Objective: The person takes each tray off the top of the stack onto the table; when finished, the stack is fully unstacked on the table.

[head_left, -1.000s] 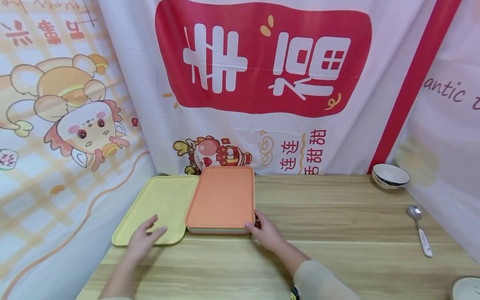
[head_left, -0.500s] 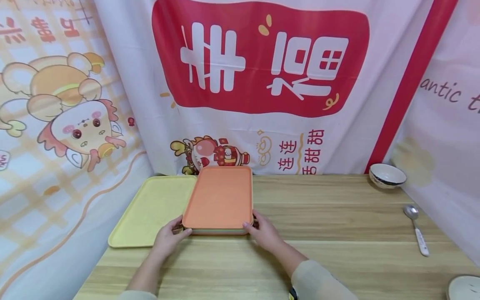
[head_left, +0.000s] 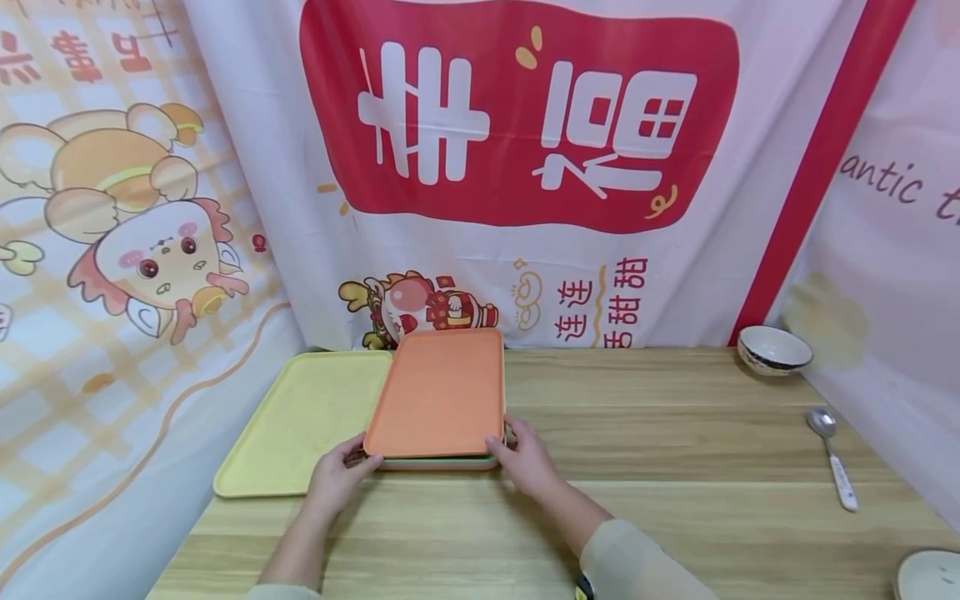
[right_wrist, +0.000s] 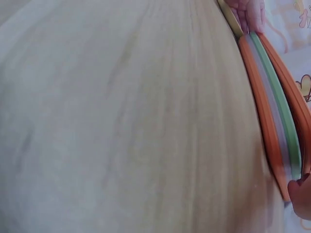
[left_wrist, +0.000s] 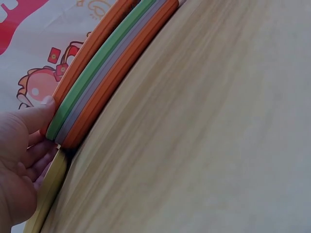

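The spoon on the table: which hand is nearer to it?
The right hand. It holds the top orange tray by its near right corner, left of the spoon; the left hand is farther away, at that tray's near left corner.

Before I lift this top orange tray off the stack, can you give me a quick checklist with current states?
1. Left hand gripping the top orange tray: ok, near-left corner.
2. Right hand gripping it: ok, near-right corner.
3. Top tray fully free of the green tray: cannot tell; a gap shows along the near side, but the far end is hidden.
4. Left hand clear of the yellow tray: cannot tell; they overlap in view.
5. Bowl and spoon clear of the stack: ok, well to the right.
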`<control>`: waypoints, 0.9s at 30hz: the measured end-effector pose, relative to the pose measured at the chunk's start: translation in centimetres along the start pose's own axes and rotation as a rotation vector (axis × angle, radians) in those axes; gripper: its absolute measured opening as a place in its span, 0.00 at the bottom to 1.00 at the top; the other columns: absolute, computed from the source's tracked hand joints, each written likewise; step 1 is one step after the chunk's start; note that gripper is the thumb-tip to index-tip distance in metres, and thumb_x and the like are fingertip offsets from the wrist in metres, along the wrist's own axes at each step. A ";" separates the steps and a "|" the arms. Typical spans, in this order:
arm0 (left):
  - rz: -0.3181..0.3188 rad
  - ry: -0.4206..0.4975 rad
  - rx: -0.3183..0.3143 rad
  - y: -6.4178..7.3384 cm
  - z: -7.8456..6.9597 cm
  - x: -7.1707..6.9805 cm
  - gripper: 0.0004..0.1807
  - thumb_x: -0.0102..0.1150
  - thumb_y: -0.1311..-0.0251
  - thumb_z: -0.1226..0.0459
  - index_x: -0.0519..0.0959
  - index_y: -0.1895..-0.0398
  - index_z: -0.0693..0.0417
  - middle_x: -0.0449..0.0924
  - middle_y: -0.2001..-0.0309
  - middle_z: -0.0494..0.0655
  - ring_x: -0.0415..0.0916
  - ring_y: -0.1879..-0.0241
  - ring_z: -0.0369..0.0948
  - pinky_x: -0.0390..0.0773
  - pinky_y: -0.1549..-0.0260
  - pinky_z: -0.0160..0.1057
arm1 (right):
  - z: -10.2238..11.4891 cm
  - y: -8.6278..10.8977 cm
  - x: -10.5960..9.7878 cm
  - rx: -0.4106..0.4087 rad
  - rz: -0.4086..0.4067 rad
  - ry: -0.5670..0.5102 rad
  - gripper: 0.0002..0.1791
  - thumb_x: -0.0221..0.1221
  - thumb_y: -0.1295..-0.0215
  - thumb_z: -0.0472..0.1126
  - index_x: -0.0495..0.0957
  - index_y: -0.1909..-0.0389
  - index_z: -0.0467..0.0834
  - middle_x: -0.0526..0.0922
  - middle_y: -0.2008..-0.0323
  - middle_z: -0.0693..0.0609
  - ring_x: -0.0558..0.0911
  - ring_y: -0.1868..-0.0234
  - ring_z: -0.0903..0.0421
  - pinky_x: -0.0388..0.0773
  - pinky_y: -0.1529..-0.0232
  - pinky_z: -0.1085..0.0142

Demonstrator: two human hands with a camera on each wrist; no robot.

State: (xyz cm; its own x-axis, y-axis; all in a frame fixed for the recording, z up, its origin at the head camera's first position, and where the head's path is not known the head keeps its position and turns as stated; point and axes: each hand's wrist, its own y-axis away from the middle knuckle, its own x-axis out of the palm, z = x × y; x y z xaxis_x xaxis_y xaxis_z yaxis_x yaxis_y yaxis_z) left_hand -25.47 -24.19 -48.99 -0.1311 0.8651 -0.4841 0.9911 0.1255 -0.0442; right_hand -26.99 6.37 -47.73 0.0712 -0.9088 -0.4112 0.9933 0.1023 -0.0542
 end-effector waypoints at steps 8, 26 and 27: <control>0.010 0.012 -0.025 0.3 -0.4 -0.2 0.36 0.64 0.38 0.58 0.65 0.32 0.69 0.74 0.40 0.69 0.75 0.41 0.59 0.79 0.43 0.47 | 1.3 -0.4 0.1 -0.004 0.046 -0.300 0.33 0.55 0.28 0.40 0.56 0.28 0.33 0.78 0.50 0.35 0.81 0.58 0.55 0.83 0.53 0.62; 0.006 -0.065 0.022 0.0 -0.1 0.0 0.37 0.70 0.47 0.66 0.68 0.33 0.68 0.78 0.44 0.68 0.79 0.47 0.57 0.82 0.50 0.43 | 1.4 -0.2 -2.4 0.054 0.118 -0.715 0.36 0.46 0.28 0.26 0.43 0.23 0.36 0.68 0.41 0.24 0.82 0.60 0.59 0.85 0.53 0.63; 0.002 -0.081 0.038 0.1 -0.1 0.0 0.37 0.70 0.47 0.67 0.68 0.34 0.69 0.78 0.45 0.69 0.79 0.48 0.57 0.82 0.50 0.43 | 1.4 -0.1 -2.8 0.050 0.119 -0.722 0.36 0.45 0.28 0.26 0.43 0.23 0.36 0.68 0.41 0.24 0.82 0.60 0.60 0.85 0.53 0.64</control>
State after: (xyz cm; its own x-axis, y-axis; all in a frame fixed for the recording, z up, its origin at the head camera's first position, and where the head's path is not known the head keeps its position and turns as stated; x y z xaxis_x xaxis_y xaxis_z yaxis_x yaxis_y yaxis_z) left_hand -25.40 -24.17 -48.89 -0.1281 0.8231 -0.5533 0.9917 0.1034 -0.0757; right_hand -27.21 8.33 -45.32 0.2041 -0.9347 0.2910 0.9768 0.2140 0.0023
